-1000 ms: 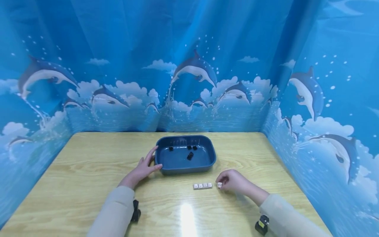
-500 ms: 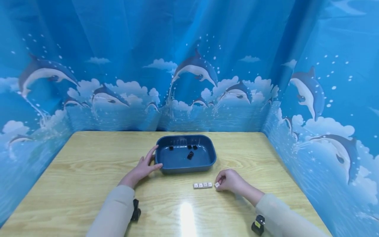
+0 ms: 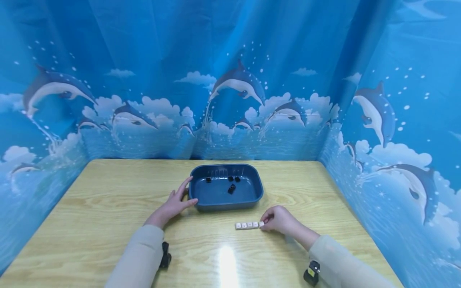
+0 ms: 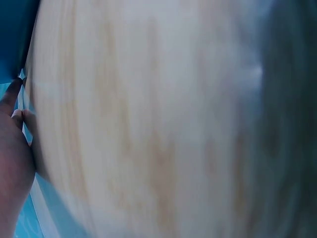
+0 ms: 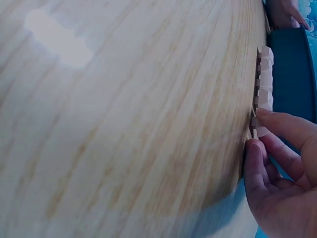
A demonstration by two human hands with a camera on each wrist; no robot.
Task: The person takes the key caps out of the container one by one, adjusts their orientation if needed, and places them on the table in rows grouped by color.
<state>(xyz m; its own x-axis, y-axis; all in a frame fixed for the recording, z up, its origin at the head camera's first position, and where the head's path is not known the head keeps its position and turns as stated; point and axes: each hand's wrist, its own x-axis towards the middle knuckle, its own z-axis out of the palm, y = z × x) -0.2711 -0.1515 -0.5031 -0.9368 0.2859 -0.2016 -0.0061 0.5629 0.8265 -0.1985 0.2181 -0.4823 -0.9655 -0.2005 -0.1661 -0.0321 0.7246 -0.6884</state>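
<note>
My right hand [image 3: 281, 219] pinches a small white keycap [image 3: 261, 225] between thumb and fingers, low at the table. It sits at the right end of a straight row of several white keycaps [image 3: 247, 226], very close to the last one. In the right wrist view, small darker parts show beneath the row [image 5: 266, 79]. My left hand [image 3: 175, 205], its fingers spread, rests against the left end of a dark blue tray [image 3: 223, 207], with the thumb at the front corner. Several small black pieces [image 3: 231, 189] lie in the tray; their exact kind is too small to tell.
The light wooden table [image 3: 119, 200] reaches back to a blue curtain [image 3: 162, 80] printed with dolphins, which also runs along the sides. A bright reflection lies on the table in front of the row. The tray stands just behind the keycaps.
My right hand has moved slightly left, bringing the pinched keycap up to the row's right end and turning it in line with the others. The left hand and tray have stayed put.
</note>
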